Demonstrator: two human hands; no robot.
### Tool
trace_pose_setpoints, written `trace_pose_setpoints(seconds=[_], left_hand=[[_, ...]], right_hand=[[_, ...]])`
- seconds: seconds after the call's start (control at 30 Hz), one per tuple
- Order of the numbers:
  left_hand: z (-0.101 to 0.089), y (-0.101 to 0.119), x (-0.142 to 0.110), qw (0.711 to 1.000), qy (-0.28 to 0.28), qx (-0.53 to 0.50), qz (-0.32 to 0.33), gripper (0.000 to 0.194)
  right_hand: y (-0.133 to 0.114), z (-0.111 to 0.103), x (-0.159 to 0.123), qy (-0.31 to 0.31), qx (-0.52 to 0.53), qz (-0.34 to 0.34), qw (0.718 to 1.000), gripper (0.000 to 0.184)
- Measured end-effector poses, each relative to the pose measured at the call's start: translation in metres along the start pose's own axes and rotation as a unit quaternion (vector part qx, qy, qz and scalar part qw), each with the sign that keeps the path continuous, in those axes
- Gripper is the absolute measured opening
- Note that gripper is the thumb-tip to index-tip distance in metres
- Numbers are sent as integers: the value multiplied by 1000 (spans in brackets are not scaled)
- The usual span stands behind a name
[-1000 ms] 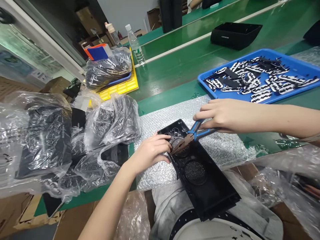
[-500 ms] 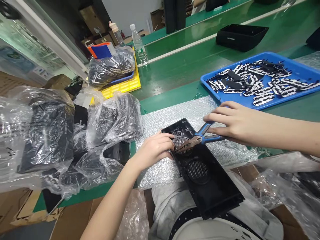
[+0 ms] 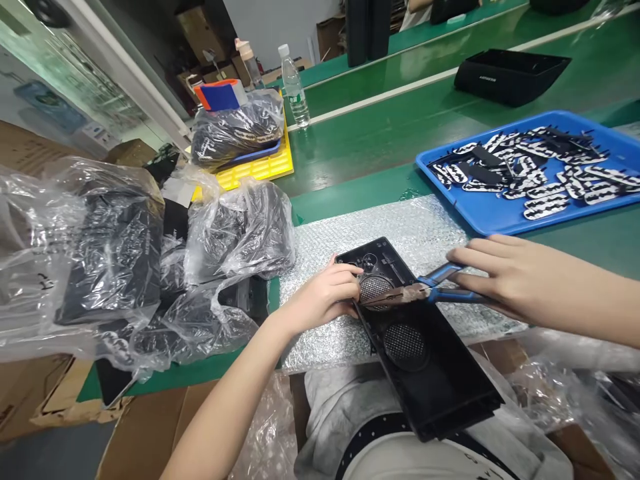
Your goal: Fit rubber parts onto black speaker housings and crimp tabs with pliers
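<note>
A long black plastic speaker housing (image 3: 445,373) with round mesh grilles rests partly on my lap and partly on the bench edge, tilted away from me. My left hand (image 3: 325,297) grips its left edge near the far end, fingers curled over the rim. In my right hand (image 3: 500,270) is a pair of long-nose pliers (image 3: 410,293) with blue and black handles. The plier tips reach across the upper grille to the housing's left edge, close to my left fingertips. What the tips touch is too small to make out.
Silver bubble wrap (image 3: 320,247) covers the bench under the housing. A blue tray (image 3: 480,220) of black-and-white strips lies to the right, with a black casing (image 3: 510,77) behind it. Plastic-bagged black parts (image 3: 240,233) crowd the left. A water bottle (image 3: 295,90) stands at the back.
The view has shifted, so most things sit further right. My right hand and the plier handles have swung lower, leaving the pliers more level. My left hand keeps its grip on the housing.
</note>
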State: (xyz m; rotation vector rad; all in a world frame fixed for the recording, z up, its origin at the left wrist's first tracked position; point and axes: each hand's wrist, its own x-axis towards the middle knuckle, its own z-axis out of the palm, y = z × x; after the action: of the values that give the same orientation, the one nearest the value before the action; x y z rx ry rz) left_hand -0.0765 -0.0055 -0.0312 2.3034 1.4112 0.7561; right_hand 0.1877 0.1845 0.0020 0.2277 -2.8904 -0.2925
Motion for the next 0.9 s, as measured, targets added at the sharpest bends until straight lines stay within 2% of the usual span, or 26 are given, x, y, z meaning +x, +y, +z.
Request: trace_pose_setpoints(seconds=[0.13, 0.33, 0.5, 0.9], left_hand=[[2, -4, 1, 999, 4, -19, 26, 10], [4, -8, 3, 998, 19, -33, 42, 10], [6, -13, 4, 997, 19, -44, 67, 10], [5, -11, 6, 998, 19, -38, 51, 9]], right_hand=[[-14, -4, -16, 2, 14, 7, 1000, 33], [-20, -2, -29, -17, -9, 32, 999, 28], [-21, 3, -39, 5, -48, -1, 999, 29], [-41, 5, -53, 28, -54, 47, 997, 23]])
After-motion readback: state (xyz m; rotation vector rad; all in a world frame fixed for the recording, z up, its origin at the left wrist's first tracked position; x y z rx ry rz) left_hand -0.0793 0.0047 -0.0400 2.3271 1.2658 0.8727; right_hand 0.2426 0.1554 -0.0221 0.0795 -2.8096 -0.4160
